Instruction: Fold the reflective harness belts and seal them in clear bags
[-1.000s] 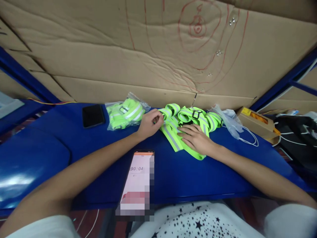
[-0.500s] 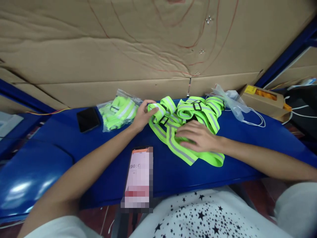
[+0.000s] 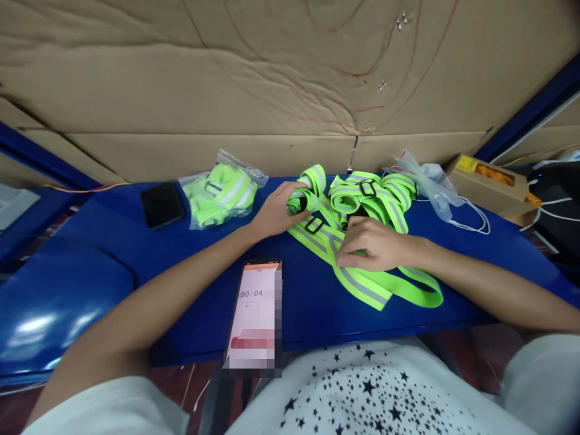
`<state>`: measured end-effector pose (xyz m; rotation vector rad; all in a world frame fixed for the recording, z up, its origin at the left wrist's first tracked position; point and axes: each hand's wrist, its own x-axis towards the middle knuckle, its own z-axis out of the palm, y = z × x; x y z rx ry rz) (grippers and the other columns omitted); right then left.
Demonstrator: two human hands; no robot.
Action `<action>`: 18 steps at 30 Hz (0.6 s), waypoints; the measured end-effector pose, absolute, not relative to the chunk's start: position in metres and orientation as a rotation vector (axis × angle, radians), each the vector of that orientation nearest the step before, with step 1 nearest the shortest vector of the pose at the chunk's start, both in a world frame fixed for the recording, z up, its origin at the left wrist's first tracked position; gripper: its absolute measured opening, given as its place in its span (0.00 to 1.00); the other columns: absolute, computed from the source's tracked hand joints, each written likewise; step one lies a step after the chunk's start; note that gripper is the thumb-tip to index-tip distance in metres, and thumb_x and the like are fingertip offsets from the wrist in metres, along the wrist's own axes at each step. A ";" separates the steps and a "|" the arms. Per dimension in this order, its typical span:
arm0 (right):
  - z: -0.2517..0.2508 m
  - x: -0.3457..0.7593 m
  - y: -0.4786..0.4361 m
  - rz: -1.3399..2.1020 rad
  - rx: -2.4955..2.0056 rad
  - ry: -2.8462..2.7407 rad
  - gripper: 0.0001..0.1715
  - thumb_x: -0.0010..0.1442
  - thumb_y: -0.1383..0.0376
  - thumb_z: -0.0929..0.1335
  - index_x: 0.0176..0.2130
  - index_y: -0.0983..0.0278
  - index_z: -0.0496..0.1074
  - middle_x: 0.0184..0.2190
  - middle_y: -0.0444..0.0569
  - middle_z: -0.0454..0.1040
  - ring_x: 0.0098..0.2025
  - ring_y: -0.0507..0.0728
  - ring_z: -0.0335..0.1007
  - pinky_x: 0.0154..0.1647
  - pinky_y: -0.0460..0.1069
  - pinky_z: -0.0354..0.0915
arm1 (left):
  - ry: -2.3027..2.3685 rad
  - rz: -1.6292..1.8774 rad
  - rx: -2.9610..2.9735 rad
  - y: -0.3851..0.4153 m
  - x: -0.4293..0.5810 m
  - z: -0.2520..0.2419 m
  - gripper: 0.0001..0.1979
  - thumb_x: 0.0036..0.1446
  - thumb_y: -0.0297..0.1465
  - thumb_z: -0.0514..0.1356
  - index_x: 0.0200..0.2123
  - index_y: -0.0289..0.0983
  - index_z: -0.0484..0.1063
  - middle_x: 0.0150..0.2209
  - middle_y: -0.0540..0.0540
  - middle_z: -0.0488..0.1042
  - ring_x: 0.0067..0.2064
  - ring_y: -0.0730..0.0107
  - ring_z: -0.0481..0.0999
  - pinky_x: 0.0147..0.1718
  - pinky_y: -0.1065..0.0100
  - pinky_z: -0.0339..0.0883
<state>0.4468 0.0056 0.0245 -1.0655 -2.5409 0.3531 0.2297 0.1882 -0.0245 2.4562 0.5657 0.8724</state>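
Observation:
Neon-green reflective straps (image 3: 362, 284) with grey stripes and black buckles lie in a loose heap on the blue table. My left hand (image 3: 277, 212) is closed around a coiled part of a strap at the heap's left side. A black buckle (image 3: 314, 225) shows just beside its fingers. Over the middle of the heap, my right hand (image 3: 374, 244) has its fingers curled onto a strap; the fingertips are partly hidden. Behind it sits a rolled bundle of reflective strap (image 3: 394, 196). One flat strap end and a loop spread out below my right hand.
A clear plastic bag (image 3: 222, 193) of green straps lies left of the heap, with a dark phone-like device (image 3: 162, 205) beyond it. A phone showing a timer (image 3: 254, 308) rests near the front edge. An empty-looking plastic bag (image 3: 428, 187), white cable and cardboard box (image 3: 492, 184) stand right.
My left hand has moved right and wrapped further around the coiled strap. My right hand has curled its fingers more, and the strap end and loop beneath it have shifted right.

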 end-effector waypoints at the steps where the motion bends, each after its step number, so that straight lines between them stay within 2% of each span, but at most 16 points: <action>1: 0.028 0.449 0.005 0.383 -1.112 -2.567 0.25 0.73 0.52 0.65 0.33 0.61 0.82 0.24 0.46 0.80 0.27 0.52 0.74 0.38 0.51 0.61 | 0.576 0.922 2.346 0.190 0.230 -0.025 0.27 0.55 0.42 0.71 0.55 0.39 0.72 0.55 0.41 0.76 0.58 0.53 0.75 0.60 0.58 0.64; 3: 0.033 0.451 0.004 0.443 -1.191 -2.583 0.23 0.74 0.52 0.65 0.37 0.60 0.83 0.24 0.45 0.79 0.26 0.52 0.72 0.34 0.50 0.62 | 0.599 0.986 2.037 0.193 0.230 -0.024 0.22 0.52 0.39 0.72 0.48 0.38 0.74 0.48 0.45 0.79 0.51 0.58 0.78 0.54 0.62 0.67; 5: 0.034 0.450 0.004 0.447 -1.212 -2.529 0.20 0.74 0.54 0.64 0.49 0.59 0.82 0.32 0.46 0.83 0.31 0.52 0.76 0.36 0.48 0.66 | 0.613 0.950 1.670 0.195 0.229 -0.021 0.20 0.47 0.35 0.74 0.43 0.39 0.74 0.41 0.48 0.79 0.44 0.63 0.78 0.46 0.65 0.70; 7: 0.036 0.448 0.010 0.311 -1.213 -2.443 0.20 0.75 0.56 0.64 0.58 0.59 0.76 0.46 0.49 0.83 0.44 0.55 0.79 0.48 0.50 0.70 | 0.619 0.882 1.409 0.198 0.228 -0.018 0.20 0.44 0.32 0.72 0.41 0.39 0.72 0.36 0.51 0.78 0.37 0.65 0.77 0.38 0.66 0.71; 9: 0.041 0.444 0.023 0.094 -1.229 -2.397 0.22 0.74 0.60 0.63 0.63 0.61 0.71 0.59 0.54 0.76 0.59 0.59 0.74 0.60 0.55 0.67 | 0.626 0.844 1.295 0.202 0.226 -0.016 0.18 0.42 0.30 0.66 0.40 0.40 0.70 0.33 0.51 0.76 0.32 0.65 0.76 0.33 0.65 0.72; 11: 0.048 0.441 0.044 -0.085 -1.287 -2.416 0.25 0.73 0.64 0.62 0.66 0.64 0.68 0.65 0.58 0.70 0.66 0.63 0.66 0.66 0.59 0.62 | 0.627 0.841 1.247 0.206 0.225 -0.014 0.17 0.39 0.29 0.61 0.37 0.39 0.68 0.31 0.50 0.74 0.31 0.64 0.76 0.32 0.62 0.73; 15: 0.058 0.438 0.099 -0.154 -1.585 -2.527 0.34 0.66 0.71 0.65 0.69 0.65 0.62 0.70 0.62 0.63 0.69 0.71 0.61 0.64 0.65 0.59 | 0.630 0.874 1.225 0.212 0.224 -0.016 0.15 0.33 0.29 0.56 0.32 0.39 0.66 0.29 0.49 0.71 0.29 0.66 0.72 0.30 0.63 0.71; 18: 0.053 0.437 0.135 -0.041 -1.634 -2.603 0.47 0.61 0.64 0.74 0.73 0.60 0.55 0.75 0.61 0.51 0.73 0.75 0.53 0.66 0.67 0.53 | 0.639 0.911 1.297 0.215 0.226 -0.021 0.15 0.33 0.30 0.56 0.30 0.39 0.65 0.28 0.48 0.69 0.28 0.66 0.71 0.29 0.63 0.69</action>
